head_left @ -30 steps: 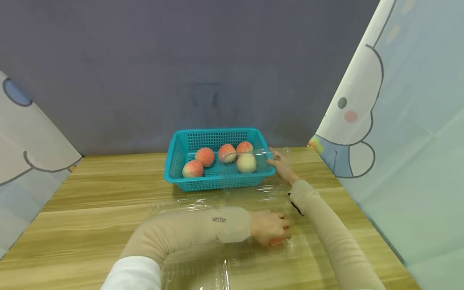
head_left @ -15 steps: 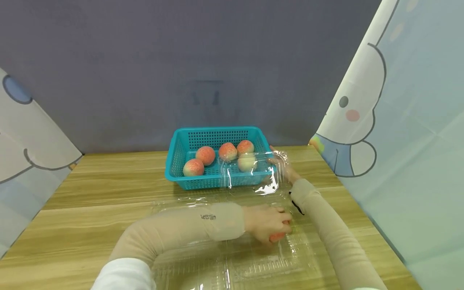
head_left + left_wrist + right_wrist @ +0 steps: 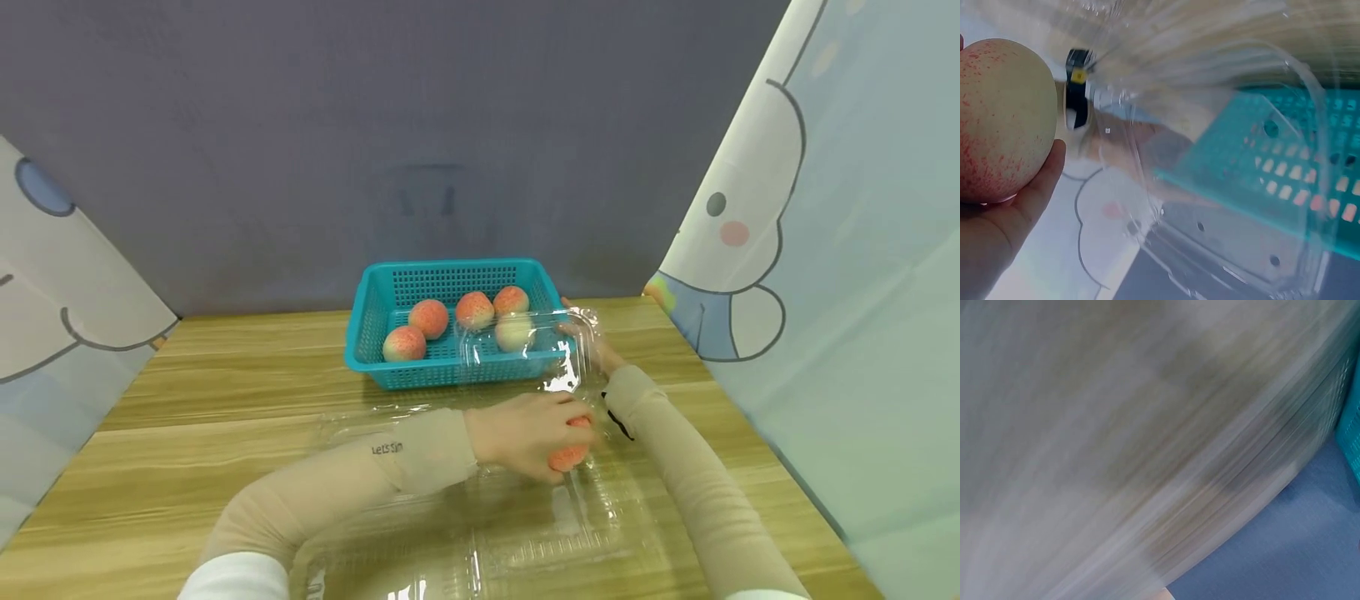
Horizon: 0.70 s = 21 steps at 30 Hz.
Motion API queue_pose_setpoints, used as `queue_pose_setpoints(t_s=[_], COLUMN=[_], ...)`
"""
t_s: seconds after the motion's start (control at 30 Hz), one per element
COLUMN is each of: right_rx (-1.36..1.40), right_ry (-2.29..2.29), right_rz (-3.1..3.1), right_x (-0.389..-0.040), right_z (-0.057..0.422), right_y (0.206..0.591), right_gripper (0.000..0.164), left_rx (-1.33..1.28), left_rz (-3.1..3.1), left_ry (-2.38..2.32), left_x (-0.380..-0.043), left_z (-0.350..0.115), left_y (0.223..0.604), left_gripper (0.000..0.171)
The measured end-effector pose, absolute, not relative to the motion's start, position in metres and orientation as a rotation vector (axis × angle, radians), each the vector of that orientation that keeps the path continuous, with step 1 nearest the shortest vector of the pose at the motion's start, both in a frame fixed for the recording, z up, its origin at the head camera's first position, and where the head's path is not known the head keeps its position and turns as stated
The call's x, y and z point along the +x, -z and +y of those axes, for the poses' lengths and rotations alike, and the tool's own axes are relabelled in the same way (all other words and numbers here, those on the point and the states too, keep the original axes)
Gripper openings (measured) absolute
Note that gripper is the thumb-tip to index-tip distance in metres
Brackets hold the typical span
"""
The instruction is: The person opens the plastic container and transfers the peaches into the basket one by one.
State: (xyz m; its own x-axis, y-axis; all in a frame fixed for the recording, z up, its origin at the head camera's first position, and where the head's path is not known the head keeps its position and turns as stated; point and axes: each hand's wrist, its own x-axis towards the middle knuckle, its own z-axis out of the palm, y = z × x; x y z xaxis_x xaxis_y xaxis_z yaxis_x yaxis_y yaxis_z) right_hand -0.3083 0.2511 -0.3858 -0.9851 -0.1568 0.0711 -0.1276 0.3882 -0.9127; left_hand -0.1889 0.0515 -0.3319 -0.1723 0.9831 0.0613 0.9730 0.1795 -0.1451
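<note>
My left hand (image 3: 528, 433) grips a pink-and-cream peach (image 3: 570, 447) above a clear plastic clamshell box (image 3: 532, 546); in the left wrist view the peach (image 3: 1007, 119) sits against the fingers. The box's clear lid (image 3: 517, 354) stands raised, in front of the basket. Behind this lid, my right hand (image 3: 588, 337) is beside the right rim of a blue-green plastic basket (image 3: 420, 375); whether its fingers hold the rim or the lid cannot be made out. Blurred clear plastic (image 3: 1116, 456) fills most of the right wrist view.
Inside the basket lie several peaches, among them one peach (image 3: 405, 342) at the front left. Another clear plastic box part (image 3: 390, 550) lies at the left, partly under my left forearm. A grey curtain (image 3: 300, 167) hangs behind the wooden table (image 3: 187, 400).
My left hand has lifted the peach and moved it up and slightly left, away from the box floor. My right hand has stayed by the basket's right side.
</note>
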Motion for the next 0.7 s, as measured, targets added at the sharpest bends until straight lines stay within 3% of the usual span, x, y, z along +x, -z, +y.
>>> queue_pose_setpoints(t_s=[0.13,0.33,0.7], right_rx=[-0.239,-0.212,-0.231], right_ry=[1.739,1.782,1.859], right_rz=[2.578,2.485,2.527], right_x=[-0.300,-0.309,-0.319], right_z=[0.244,0.250,0.256], right_y=[0.370,0.385,0.395], right_gripper=[0.063,0.069,0.067], left_rx=[-1.855,-1.817,-1.736], left_rz=[-2.340,-2.348,-2.370], left_ry=[-0.020,0.080,0.323], left_x=[-0.189,-0.186,-0.188], left_z=[0.041,0.023,-0.007], left_y=[0.328,0.332,0.341], left_gripper=[0.057,0.064,0.048])
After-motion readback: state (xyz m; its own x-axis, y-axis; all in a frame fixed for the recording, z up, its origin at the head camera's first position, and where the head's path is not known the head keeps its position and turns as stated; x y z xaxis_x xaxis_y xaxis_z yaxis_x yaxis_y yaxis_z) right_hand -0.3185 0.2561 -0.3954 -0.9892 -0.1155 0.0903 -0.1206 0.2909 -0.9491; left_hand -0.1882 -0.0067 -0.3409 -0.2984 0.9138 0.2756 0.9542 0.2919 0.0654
